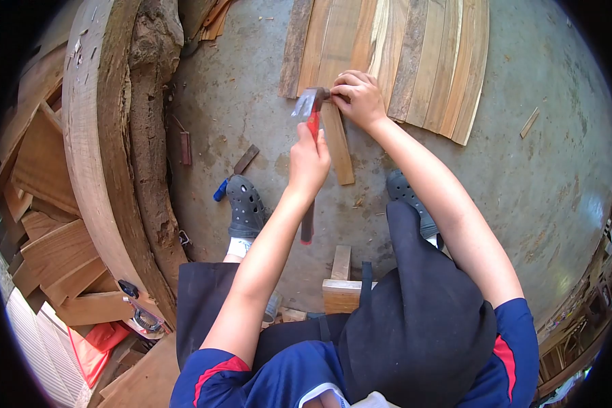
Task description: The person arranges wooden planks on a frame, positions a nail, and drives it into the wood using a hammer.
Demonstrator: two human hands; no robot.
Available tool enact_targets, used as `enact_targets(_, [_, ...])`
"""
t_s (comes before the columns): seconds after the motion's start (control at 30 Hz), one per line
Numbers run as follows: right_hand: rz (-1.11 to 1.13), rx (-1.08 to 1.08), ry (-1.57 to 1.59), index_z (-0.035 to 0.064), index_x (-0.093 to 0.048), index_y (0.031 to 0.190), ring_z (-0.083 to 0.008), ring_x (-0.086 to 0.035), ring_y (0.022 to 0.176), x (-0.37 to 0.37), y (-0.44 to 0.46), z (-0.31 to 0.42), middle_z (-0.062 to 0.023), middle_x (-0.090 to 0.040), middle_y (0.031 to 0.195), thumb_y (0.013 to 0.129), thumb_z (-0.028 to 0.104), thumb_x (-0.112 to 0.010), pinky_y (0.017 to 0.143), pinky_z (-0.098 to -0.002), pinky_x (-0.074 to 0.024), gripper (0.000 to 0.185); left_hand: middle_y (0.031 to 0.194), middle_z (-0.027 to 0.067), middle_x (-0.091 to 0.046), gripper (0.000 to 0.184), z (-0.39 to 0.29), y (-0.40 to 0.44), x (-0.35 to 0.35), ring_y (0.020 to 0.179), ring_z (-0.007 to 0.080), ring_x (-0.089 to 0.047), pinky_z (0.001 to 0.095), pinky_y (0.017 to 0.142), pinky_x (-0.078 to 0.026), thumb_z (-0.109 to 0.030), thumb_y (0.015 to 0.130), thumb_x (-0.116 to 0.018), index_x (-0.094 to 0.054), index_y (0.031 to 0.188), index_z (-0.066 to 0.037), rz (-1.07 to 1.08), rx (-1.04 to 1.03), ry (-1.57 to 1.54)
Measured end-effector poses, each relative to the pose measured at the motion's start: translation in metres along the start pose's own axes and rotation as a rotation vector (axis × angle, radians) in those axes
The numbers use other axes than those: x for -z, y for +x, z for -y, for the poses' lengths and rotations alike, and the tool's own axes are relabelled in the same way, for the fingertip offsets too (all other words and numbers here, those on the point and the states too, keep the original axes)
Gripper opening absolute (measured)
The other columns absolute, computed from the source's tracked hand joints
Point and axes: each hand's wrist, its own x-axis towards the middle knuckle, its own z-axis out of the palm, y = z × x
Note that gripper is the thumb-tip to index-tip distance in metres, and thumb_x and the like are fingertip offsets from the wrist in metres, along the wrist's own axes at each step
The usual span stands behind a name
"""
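My left hand is wrapped round the handle of a claw hammer, with the dark grip end showing below my fist. The hammer head lies over the near edge of a panel of wooden boards, close to my right fingertips. My right hand is pinched there; what it holds, perhaps a nail, is too small to make out. A narrow wooden strip runs from under the hammer head towards me on the concrete floor.
A thick timber beam runs along the left, with stacked wood pieces beyond it. A blue-handled tool lies by my left shoe. A small wood block sits between my legs. Scrap wood lines the right edge.
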Motion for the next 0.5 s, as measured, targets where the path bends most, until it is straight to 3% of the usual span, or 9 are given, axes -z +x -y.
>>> enact_targets(0.5, [0.014,0.012,-0.008,0.014,-0.067,0.072,-0.0165,-0.055,0.097,0.0015,0.0012,-0.0016,0.0029,-0.062,0.086,0.066,0.023,-0.07,0.086,-0.0342,-0.0384,0.011,0.063,0.0271,-0.055,0.02,-0.0032,-0.0046,-0.0073,0.061,0.0459,-0.055,0.0527,0.049,-0.041,-0.014,0.088,-0.048,-0.037,0.097,-0.001,-0.065,-0.023,-0.062])
